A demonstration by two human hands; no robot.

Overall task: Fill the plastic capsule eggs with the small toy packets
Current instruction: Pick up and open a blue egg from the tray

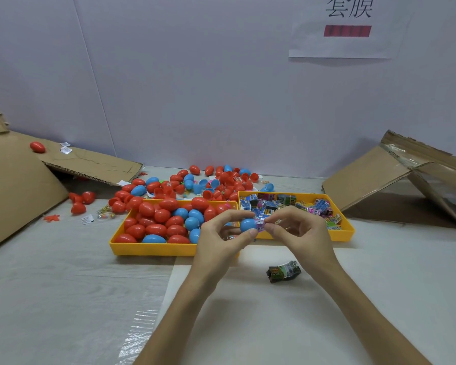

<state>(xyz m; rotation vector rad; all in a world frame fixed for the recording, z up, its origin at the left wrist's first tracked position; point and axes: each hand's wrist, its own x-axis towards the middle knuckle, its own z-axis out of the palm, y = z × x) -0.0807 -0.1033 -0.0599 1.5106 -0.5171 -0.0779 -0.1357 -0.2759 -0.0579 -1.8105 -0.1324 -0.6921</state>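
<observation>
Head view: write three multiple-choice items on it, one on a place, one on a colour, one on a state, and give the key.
1. Where does the loose dark packet lie?
A. in the egg tray
B. on the cardboard
C. on the table, in front of the packet tray

2. What colour is the egg shell that the left hand holds?
A. red
B. blue
C. yellow

3. What is the right hand doing?
A. pinching a pink packet at the shell
B. lying flat on the table
C. reaching into a tray

Key: 1 C, it lies alone on the bare surface below the hands; 2 B, blue shows between the fingers; 3 A, its fingertips hold the packet against the shell.
</observation>
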